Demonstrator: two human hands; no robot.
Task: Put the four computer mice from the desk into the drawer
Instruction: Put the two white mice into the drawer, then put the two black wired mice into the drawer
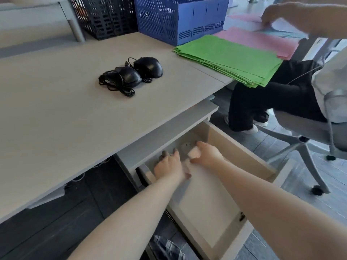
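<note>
Two black wired mice, one (129, 76) beside the other (149, 66), lie together on the grey desk (56, 113) with their cables bundled. Below the desk edge the drawer (242, 152) is pulled out. Both my hands reach into its far end. My right hand (207, 154) is closed around a pale pink mouse (193, 153). A light grey mouse (186, 146) lies on the drawer floor just behind it. My left hand (169, 167) is palm down with fingers spread beside the grey mouse, and nothing shows in it.
A blue basket (180, 17) and a black basket (105, 15) stand at the back of the desk. Green paper sheets (229, 57) and pink sheets (259, 39) lie at the right. Another person sits on a wheeled chair (304, 132) right of the drawer, their hand (277, 14) on the papers.
</note>
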